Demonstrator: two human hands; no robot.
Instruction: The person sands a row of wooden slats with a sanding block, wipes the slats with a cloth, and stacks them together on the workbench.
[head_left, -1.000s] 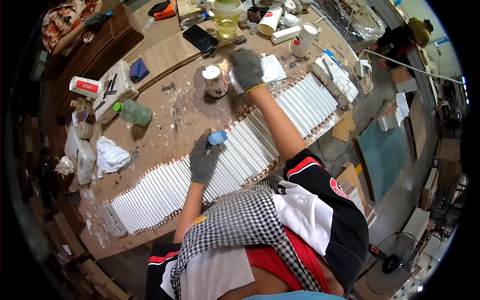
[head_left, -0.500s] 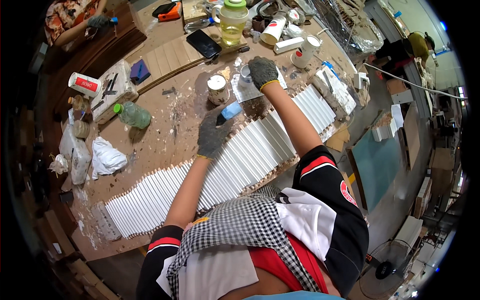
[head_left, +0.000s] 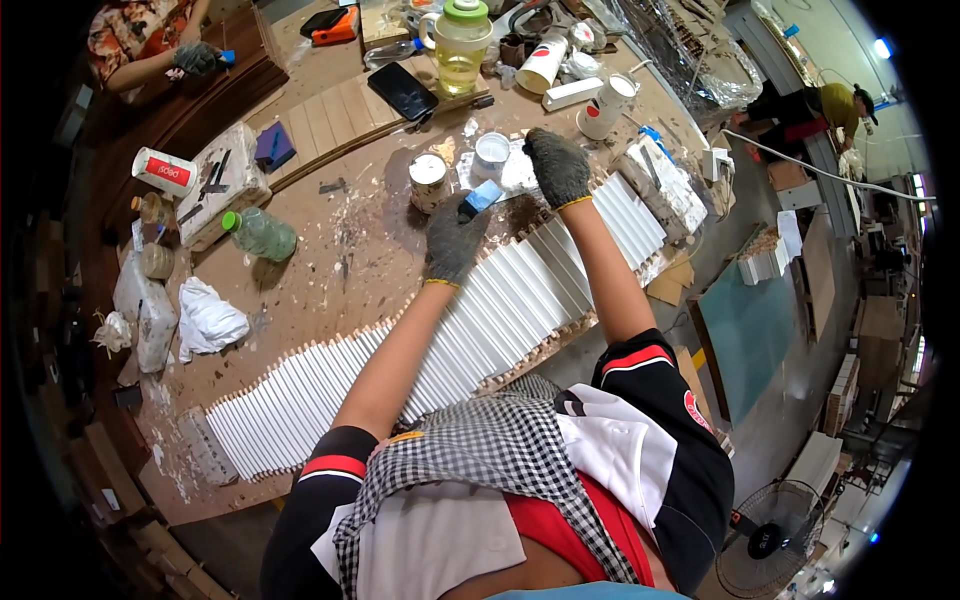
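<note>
My left hand (head_left: 454, 242), in a dark grey knitted glove, pinches a small light-blue block (head_left: 484, 195) that looks like a sponge. Just beyond it stands an open cup of white paint (head_left: 491, 152) on a sheet of paper (head_left: 519, 172). A paint-stained round can (head_left: 430, 180) is to the left of that cup. My right hand (head_left: 557, 168), gloved alike, has its fingers curled beside the paper's right edge; whatever they hold is hidden. Below both hands lies a long row of white-painted strips (head_left: 470, 320) with bare wooden ends, side by side, my left forearm crossing over them.
Around the bench (head_left: 330, 235) stand a green-capped bottle (head_left: 260, 234), a white cloth (head_left: 211, 318), a phone (head_left: 403, 91), a lidded jug (head_left: 460, 50) and a paper cup (head_left: 606, 106). White-stained blocks (head_left: 660, 187) sit at the right. Another person's gloved hand (head_left: 198, 58) works at the upper left.
My left hand has moved right and slightly up with the blue block, towards the paint cup. My right hand has shifted right and down, away from the cup, leaving it in fuller view.
</note>
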